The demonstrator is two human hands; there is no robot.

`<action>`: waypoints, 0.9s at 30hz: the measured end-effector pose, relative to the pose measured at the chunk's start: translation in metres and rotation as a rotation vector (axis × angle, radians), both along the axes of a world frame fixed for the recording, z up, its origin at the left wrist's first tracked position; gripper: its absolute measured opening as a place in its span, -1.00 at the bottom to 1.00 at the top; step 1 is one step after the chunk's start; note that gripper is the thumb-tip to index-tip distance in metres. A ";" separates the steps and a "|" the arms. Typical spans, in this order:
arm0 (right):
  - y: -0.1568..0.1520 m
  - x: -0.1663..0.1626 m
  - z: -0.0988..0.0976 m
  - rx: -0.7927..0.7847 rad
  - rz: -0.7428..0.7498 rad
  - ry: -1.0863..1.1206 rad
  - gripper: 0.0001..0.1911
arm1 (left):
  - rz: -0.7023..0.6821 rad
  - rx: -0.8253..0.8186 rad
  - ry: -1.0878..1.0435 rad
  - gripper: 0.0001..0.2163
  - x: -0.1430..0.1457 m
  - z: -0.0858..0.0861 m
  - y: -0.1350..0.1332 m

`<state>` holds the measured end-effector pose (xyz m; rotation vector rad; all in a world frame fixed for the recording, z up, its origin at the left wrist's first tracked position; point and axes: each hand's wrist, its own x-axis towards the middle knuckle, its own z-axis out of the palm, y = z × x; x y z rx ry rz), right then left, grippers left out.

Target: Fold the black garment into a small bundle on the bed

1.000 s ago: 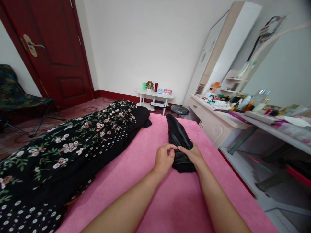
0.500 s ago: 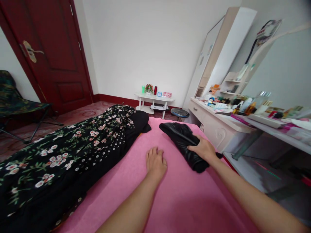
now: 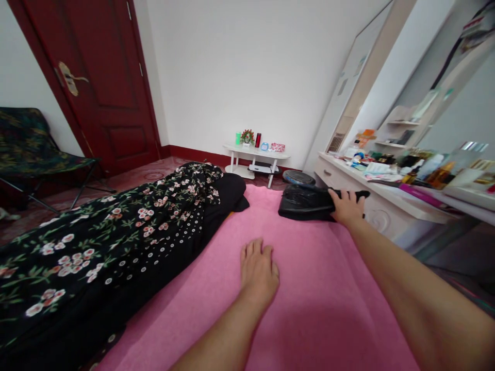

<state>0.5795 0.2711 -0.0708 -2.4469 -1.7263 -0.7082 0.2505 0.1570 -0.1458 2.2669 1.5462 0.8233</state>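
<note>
A folded black garment (image 3: 305,202) lies at the far right corner of the pink bed cover (image 3: 309,288). My right hand (image 3: 346,206) reaches out to it, fingers wrapped over its right end. My left hand (image 3: 258,270) rests flat on the pink cover near the middle, fingers stretched out and holding nothing. A long black floral dress (image 3: 116,232) lies spread along the left side of the bed.
A white dressing table (image 3: 371,196) crowded with bottles stands right of the bed, with a mirror above. A small white side table (image 3: 255,154) stands by the far wall. A folding chair (image 3: 34,154) and a dark red door (image 3: 100,77) are on the left.
My right hand has carried the folded black garment from the middle of the bed to the far right corner. My left hand let go of it and settled flat on the cover.
</note>
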 end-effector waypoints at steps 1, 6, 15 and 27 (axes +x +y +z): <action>0.000 -0.006 -0.015 -0.038 -0.041 0.015 -0.16 | 0.000 0.000 0.002 -0.64 0.000 0.000 0.000; -0.004 -0.053 -0.066 -0.094 0.272 0.022 -0.20 | -0.006 0.002 0.002 -0.65 0.001 0.000 0.000; 0.026 -0.077 -0.072 0.045 -0.115 0.382 -0.45 | -0.035 -0.012 -0.006 -0.65 0.000 0.001 -0.001; 0.008 -0.049 -0.095 0.031 -0.049 0.323 -0.30 | -0.027 -0.026 -0.017 -0.67 0.000 0.003 -0.003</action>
